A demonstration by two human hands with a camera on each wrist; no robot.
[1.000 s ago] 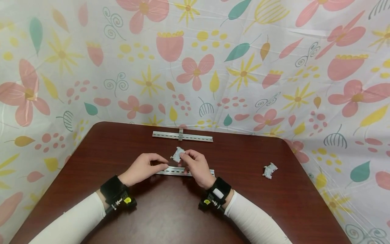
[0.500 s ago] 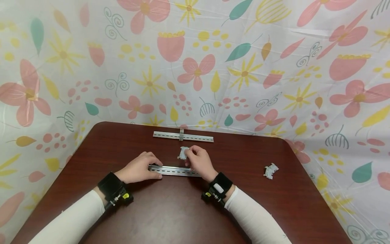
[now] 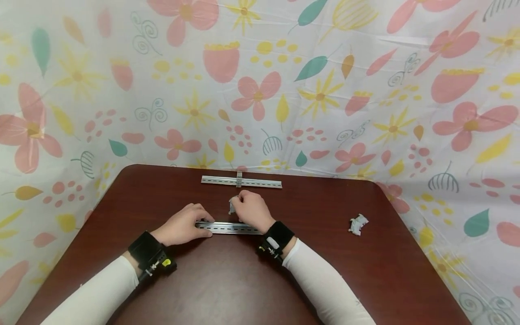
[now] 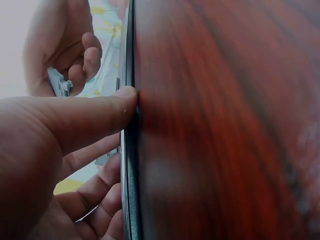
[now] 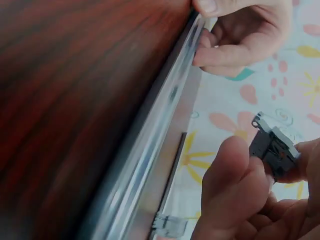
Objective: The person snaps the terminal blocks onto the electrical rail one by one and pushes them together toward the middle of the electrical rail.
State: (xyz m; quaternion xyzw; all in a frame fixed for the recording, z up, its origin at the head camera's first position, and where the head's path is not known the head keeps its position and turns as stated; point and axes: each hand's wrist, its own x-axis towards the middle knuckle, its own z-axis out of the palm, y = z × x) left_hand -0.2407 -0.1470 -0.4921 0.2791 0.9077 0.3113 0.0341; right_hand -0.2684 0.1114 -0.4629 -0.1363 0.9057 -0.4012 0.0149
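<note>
My left hand grips the left end of a slotted metal DIN rail, thumb on the near edge and fingers on the far edge. The rail lies on the dark wooden table. My right hand pinches a small grey terminal block between thumb and fingers, just beyond the rail and apart from it. Most of that terminal block is hidden by the hand in the head view; the right wrist view shows its dark side. The rail's right end is hidden under the right hand and wrist.
A second DIN rail lies near the table's back edge, with narrow terminal blocks across its middle. Another loose grey terminal block lies to the right. A flower-patterned curtain hangs behind the table.
My left hand has moved left from over the rail and now grips its left end. The right hand has turned, keeping its terminal block, which is now mostly hidden.
</note>
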